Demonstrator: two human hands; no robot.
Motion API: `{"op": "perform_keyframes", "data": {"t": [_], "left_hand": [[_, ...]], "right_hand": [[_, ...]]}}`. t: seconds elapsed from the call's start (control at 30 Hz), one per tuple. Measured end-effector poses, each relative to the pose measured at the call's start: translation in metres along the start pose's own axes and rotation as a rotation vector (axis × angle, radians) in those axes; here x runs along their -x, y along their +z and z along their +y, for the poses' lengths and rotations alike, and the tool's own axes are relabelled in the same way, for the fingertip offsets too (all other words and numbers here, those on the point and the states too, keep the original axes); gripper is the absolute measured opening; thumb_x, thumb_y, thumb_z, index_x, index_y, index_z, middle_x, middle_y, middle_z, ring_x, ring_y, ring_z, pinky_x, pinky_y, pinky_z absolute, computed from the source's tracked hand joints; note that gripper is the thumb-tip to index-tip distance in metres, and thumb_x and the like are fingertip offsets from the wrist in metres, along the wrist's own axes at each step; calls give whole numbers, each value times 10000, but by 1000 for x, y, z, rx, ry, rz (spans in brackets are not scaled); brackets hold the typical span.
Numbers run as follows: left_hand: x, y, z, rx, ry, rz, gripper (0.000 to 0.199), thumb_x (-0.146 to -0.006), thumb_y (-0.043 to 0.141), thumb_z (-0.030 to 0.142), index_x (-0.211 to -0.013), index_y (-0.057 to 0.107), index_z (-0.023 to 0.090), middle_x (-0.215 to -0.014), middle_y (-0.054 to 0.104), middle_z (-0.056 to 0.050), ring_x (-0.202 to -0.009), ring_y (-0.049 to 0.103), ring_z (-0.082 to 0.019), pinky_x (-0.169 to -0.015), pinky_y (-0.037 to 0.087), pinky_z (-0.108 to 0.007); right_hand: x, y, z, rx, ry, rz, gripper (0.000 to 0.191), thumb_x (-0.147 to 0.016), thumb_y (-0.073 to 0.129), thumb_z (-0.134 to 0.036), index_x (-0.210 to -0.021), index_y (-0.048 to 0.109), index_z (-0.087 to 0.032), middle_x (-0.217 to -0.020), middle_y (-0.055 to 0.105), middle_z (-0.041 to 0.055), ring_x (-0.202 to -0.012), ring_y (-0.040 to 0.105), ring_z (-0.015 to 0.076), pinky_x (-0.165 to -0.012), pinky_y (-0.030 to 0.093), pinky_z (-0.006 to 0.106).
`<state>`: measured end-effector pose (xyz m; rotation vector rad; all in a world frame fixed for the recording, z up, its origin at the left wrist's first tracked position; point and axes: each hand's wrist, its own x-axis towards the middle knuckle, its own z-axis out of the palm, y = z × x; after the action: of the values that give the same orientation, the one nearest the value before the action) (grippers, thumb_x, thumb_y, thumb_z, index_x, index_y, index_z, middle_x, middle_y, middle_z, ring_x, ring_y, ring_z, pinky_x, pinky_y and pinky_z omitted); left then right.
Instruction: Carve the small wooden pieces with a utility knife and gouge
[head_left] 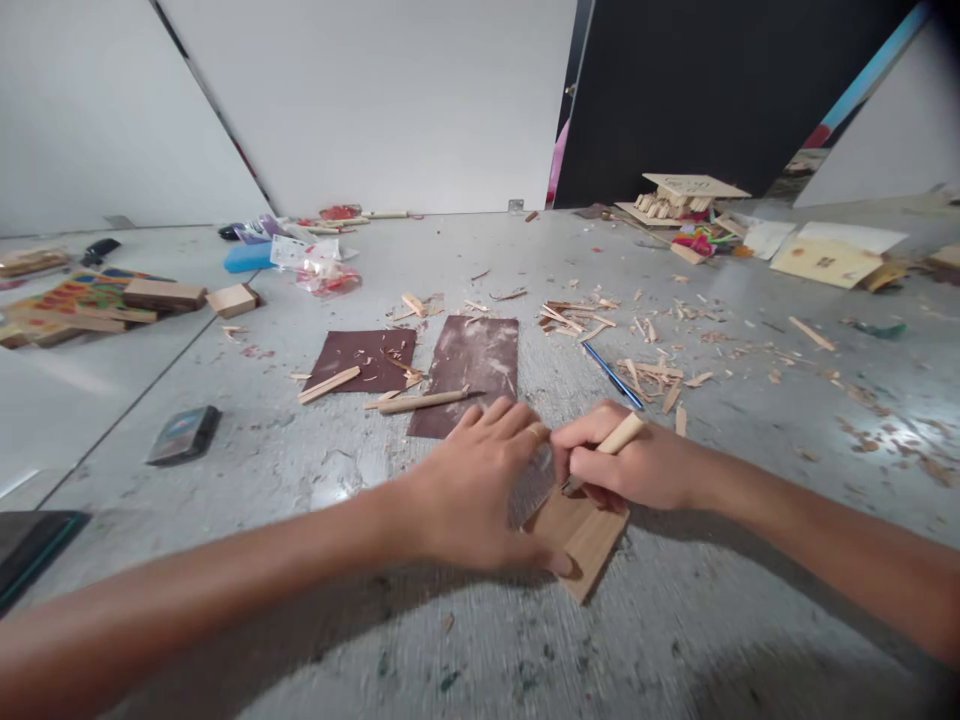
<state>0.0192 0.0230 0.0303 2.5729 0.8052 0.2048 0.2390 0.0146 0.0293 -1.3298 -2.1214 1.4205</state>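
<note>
A small flat wooden board lies tilted at an angle on the grey surface in front of me. My left hand reaches over its left side; the thumb presses on its face and the fingers stretch to the far side, where their contact is partly hidden. My right hand is closed around the pale wooden handle of a carving tool. Its dark metal tip points down at the board's upper part. Just beyond my left hand, a second wooden-handled carving tool rests across a brown sandpaper sheet.
A smaller sandpaper piece carries wood strips. Shavings and a blue pen lie beyond my right hand. At left are a dark box and wooden blocks. A stick-built model stands far right before the panels.
</note>
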Motion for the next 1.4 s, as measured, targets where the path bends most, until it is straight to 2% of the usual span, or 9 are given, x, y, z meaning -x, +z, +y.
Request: {"op": "perform_keyframes", "data": {"t": [0.07, 0.13, 0.27, 0.37, 0.5, 0.7, 0.93, 1.2, 1.4], "left_hand": [[-18, -10, -18, 44, 160, -76, 900, -651, 808, 716, -1329, 555, 181, -1540, 424, -212, -1414, 388, -448, -1133, 303, -700], [-32, -13, -30, 94, 251, -170, 977, -634, 849, 680, -1433, 511, 231, -1667, 264, -177, -1539, 185, -465, -1176, 176, -749], [-42, -8, -38, 243, 348, -206, 944, -672, 863, 635, -1480, 501, 307, -1662, 334, -83, -1594, 24, -374, -1245, 53, -694], [-41, -1, -37, 303, 368, -177, 900, -700, 868, 590, -1477, 512, 306, -1641, 383, -53, -1600, 20, -324, -1279, 4, -629], [-39, 4, -39, 299, 391, -143, 886, -691, 890, 532, -1460, 530, 279, -1625, 410, -64, -1598, 56, -329, -1277, -30, -630], [-33, 4, -40, 251, 403, -129, 655, -729, 868, 495, -1317, 655, 299, -1540, 527, -45, -1587, 137, -344, -1277, 0, -642], [-33, 4, -41, 237, 418, -131, 586, -764, 859, 464, -1289, 673, 283, -1567, 502, -32, -1591, 129, -312, -1294, -23, -594], [-30, 4, -40, 196, 400, -144, 628, -776, 846, 479, -1337, 656, 270, -1605, 446, -52, -1595, 110, -312, -1287, -4, -617], [-30, 3, -40, 192, 422, -139, 662, -787, 841, 445, -1385, 625, 262, -1584, 478, -70, -1589, 115, -335, -1278, 19, -643]], "right_hand": [[-3, -7, 0, 6, -29, -82, 188, -824, 498, -146, -688, 624, -176, -469, 567, -38, -392, 549, 108, -398, 380, 197], [-6, -12, -1, 17, -64, -152, 183, -816, 501, -126, -686, 620, -178, -476, 581, -42, -410, 559, 103, -432, 390, 197], [-10, -18, -3, 109, -184, -231, 206, -830, 499, -100, -707, 643, -180, -517, 596, -45, -472, 544, 96, -499, 379, 210], [-12, -20, -3, 178, -257, -230, 222, -846, 507, -103, -694, 648, -181, -532, 561, -57, -481, 472, 85, -512, 337, 224], [-15, -19, -3, 210, -329, -217, 235, -834, 509, -93, -649, 623, -182, -533, 470, -77, -484, 400, 77, -530, 308, 244], [-17, -18, 0, 236, -345, -209, 231, -822, 534, -118, -611, 596, -190, -553, 436, -71, -517, 378, 92, -553, 294, 264], [-14, -13, 1, 191, -371, -150, 265, -820, 514, -111, -566, 517, -184, -551, 418, -67, -520, 368, 89, -572, 305, 266], [-3, 0, 10, 67, -243, 30, 265, -850, 483, -148, -613, 596, -179, -515, 586, -42, -451, 463, 83, -502, 337, 236], [2, 7, 8, -8, -138, 117, 273, -839, 459, -130, -606, 597, -167, -513, 609, -27, -426, 475, 72, -460, 325, 215]]}}
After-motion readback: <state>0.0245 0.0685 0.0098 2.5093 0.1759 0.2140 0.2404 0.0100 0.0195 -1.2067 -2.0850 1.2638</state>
